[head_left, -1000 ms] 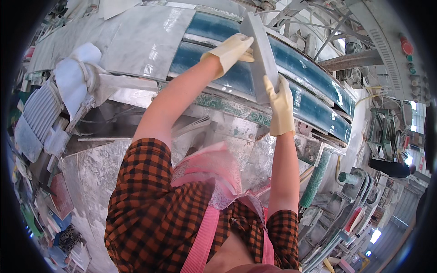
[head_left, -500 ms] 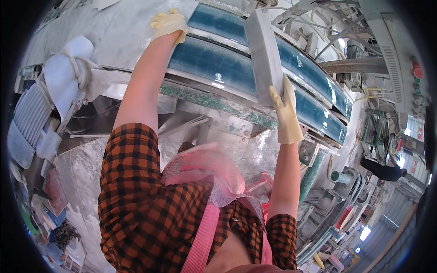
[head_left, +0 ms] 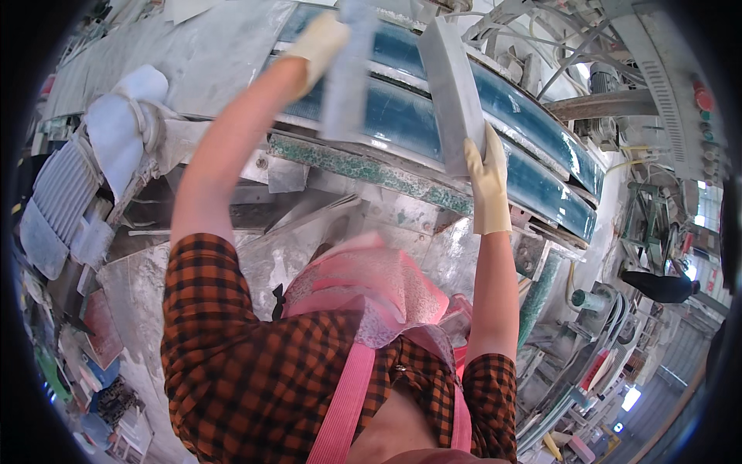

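Note:
My gloved left hand (head_left: pixel 323 45) is at the far side of the blue belts, smeared by motion. It grips a pale grey-white slab (head_left: pixel 348 85) by its far left part; the slab is blurred and stands tilted over the belts. Fingers behind the slab are hidden. My gloved right hand (head_left: pixel 485 166) holds the near end of a second long grey slab (head_left: pixel 450 89), tipped up on edge across the belts. Two wet blue conveyor belts (head_left: pixel 398 116) run side by side under both slabs.
A pale grey flat surface (head_left: pixel 209 58) adjoins the belts at left. Along the near edge runs a green-stained rail (head_left: pixel 348 166). A control box with a red button (head_left: pixel 703 97) stands at right. White sheets and a ribbed piece (head_left: pixel 66 189) lie at left. A motor (head_left: pixel 603 81) sits beyond the belts.
My left hand has moved right from the pale surface's edge and now carries a slab raised over the belts. The right hand and its slab have barely shifted.

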The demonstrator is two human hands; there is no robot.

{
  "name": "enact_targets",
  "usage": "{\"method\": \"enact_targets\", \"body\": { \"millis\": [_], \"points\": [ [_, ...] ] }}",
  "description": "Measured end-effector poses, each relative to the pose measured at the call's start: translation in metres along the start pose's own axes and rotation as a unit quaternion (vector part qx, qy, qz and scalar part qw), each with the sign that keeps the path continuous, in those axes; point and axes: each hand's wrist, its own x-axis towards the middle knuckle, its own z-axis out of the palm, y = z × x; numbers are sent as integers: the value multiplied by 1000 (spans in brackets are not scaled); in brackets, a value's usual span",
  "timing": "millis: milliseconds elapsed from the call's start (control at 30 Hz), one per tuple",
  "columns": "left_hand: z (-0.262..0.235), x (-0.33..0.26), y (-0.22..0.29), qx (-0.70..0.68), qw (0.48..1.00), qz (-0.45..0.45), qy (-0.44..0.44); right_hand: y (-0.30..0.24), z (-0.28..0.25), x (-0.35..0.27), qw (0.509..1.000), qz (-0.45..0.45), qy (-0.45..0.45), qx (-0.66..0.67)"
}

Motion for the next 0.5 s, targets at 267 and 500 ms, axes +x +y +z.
{"method": "enact_targets", "body": {
  "millis": [267, 500],
  "points": [
    [142, -33, 63, -257, 956, -141, 13, -10, -9, -1, 998, 15, -9, -63],
    [115, 0, 56, -88, 993, 73, -35, -20, -12, 0, 986, 66, -54, -142]
  ]
}}
